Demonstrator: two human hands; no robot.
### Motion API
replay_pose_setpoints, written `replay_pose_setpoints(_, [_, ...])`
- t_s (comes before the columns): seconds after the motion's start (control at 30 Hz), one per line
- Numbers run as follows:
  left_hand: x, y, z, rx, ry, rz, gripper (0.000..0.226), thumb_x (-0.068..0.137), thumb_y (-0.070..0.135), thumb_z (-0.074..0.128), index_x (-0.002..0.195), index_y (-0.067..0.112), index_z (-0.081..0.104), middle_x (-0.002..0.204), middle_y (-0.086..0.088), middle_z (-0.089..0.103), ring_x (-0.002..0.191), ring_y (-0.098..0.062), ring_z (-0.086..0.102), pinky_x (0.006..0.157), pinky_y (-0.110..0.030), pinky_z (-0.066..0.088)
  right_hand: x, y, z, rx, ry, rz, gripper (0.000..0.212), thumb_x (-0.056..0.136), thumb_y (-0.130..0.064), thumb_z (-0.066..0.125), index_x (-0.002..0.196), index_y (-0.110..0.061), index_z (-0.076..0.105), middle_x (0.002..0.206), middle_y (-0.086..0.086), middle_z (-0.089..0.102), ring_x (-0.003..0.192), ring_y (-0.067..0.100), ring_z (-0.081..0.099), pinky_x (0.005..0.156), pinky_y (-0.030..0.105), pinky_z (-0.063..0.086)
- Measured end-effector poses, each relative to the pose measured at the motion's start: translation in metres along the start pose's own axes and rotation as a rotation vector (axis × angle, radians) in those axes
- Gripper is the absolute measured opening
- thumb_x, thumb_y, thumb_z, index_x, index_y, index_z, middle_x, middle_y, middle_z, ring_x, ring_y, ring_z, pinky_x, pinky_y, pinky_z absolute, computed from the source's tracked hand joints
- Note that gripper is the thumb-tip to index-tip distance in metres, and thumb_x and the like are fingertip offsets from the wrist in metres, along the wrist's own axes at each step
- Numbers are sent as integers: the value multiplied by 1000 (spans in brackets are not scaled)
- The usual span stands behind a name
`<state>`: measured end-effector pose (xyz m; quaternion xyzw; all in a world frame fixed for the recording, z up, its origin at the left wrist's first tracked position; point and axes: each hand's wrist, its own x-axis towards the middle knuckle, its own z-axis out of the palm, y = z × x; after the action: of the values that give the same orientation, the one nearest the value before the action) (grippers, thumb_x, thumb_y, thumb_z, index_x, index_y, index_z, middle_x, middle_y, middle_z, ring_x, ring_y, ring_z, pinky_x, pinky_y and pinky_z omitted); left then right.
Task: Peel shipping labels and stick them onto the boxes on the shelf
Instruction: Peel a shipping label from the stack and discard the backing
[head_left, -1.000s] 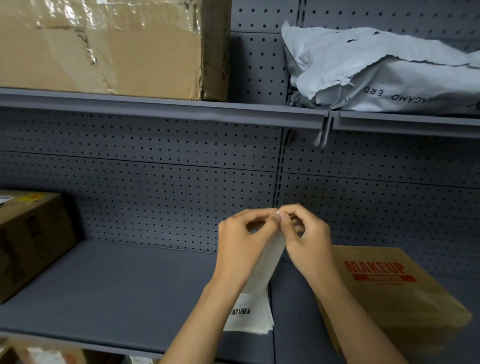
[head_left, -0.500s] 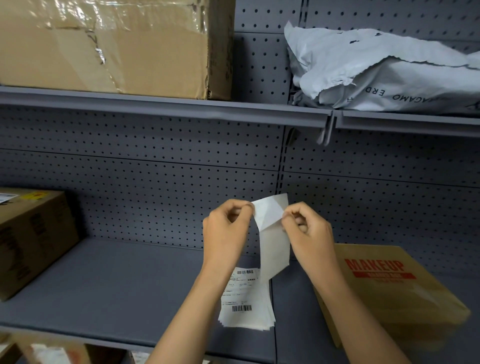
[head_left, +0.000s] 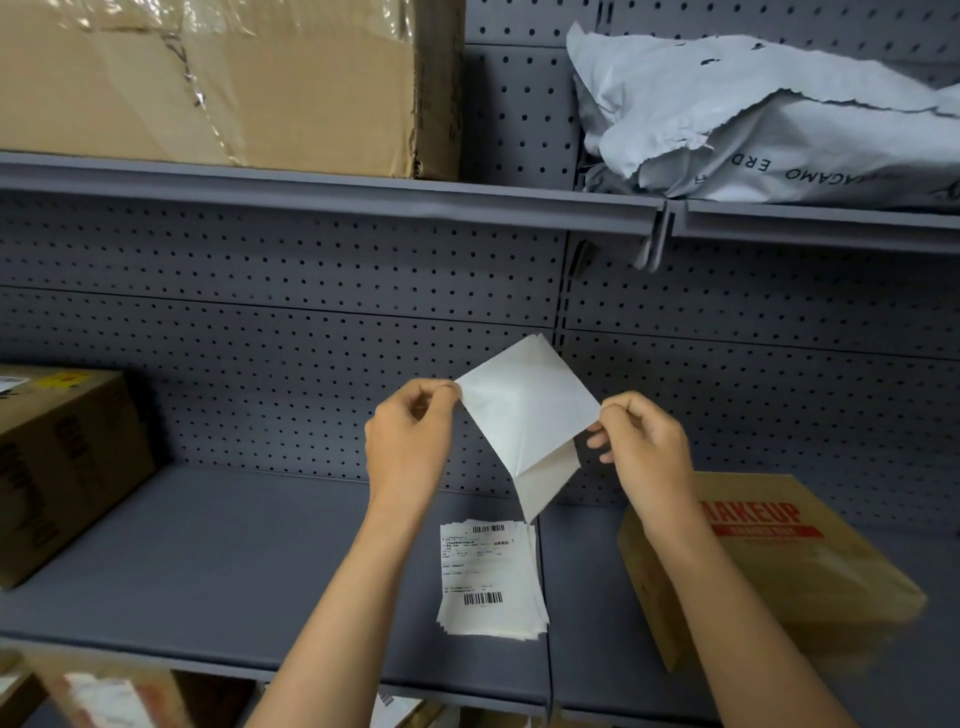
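Both hands hold one white shipping label (head_left: 527, 405) in mid-air above the grey middle shelf (head_left: 234, 561). My left hand (head_left: 408, 441) pinches the peeled label's left corner. My right hand (head_left: 644, 447) pinches the right edge, where the backing paper (head_left: 545, 483) hangs down, still joined at the bottom. A stack of printed labels (head_left: 488, 577) with barcodes lies on the shelf below the hands. A brown box marked MAKEUP (head_left: 763, 561) sits at the right under my right forearm. Another brown box (head_left: 57, 467) stands at the left edge.
A large taped cardboard box (head_left: 208, 83) fills the upper shelf at the left. A torn grey mailer bag (head_left: 769, 119) lies on the upper shelf at the right. Perforated grey back panels close the rear. More boxes show on the shelf below.
The hands have drawn apart sideways. The label has peeled much further from its backing and now spreads wide between them, where earlier both hands pinched one corner together.
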<state>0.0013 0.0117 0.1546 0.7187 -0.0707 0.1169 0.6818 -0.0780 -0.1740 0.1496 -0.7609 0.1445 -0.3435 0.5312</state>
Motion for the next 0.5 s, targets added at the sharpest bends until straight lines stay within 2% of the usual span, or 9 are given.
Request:
replay_pose_setpoints(0.07, [2, -1, -5, -23, 18, -16, 18, 94, 27, 62, 81, 28, 75, 77, 15, 73, 69, 3, 61, 61, -16, 42, 1, 0, -3, 20, 18, 6, 21, 94, -15, 52, 78, -14, 65, 72, -5, 70, 60, -3, 61, 69, 38, 53])
replay_pose_setpoints(0.13, [5, -1, -9, -40, 39, -24, 18, 94, 28, 62, 82, 28, 74, 80, 14, 74, 75, -3, 64, 64, -19, 42, 2, 0, -6, 35, 39, 8, 21, 94, -14, 52, 79, -13, 65, 76, 0, 70, 58, -2, 60, 67, 31, 51])
replay_pose_setpoints(0.2, [7, -1, -13, -47, 64, -21, 17, 95, 28, 60, 85, 28, 75, 81, 12, 73, 73, -6, 61, 64, -20, 42, 3, 0, -9, 51, 62, 18, 21, 94, -14, 51, 79, -12, 65, 77, 2, 69, 61, 4, 60, 66, 29, 50])
replay_pose_setpoints(0.27, [8, -2, -18, -41, 92, -10, 18, 96, 29, 58, 89, 27, 74, 79, 10, 71, 68, -5, 56, 63, -21, 42, 5, 2, -13, 71, 88, 31, 23, 94, -15, 51, 76, -16, 65, 76, 1, 70, 66, 13, 62, 67, 33, 51])
replay_pose_setpoints(0.37, [11, -3, -26, -68, 126, -9, 17, 97, 29, 56, 92, 28, 72, 84, 6, 72, 71, -9, 57, 64, -22, 43, 8, 3, -18, 125, 118, 64, 24, 95, -17, 50, 76, -17, 65, 74, -1, 71, 70, 23, 68, 72, 44, 56])
replay_pose_setpoints(0.5, [20, -7, -37, -139, 122, -53, 16, 96, 31, 58, 88, 29, 72, 81, 10, 70, 75, -13, 61, 73, -27, 46, 10, -1, -25, 208, 149, 104, 23, 99, -13, 46, 83, -14, 63, 81, 6, 70, 69, 27, 71, 69, 42, 58])
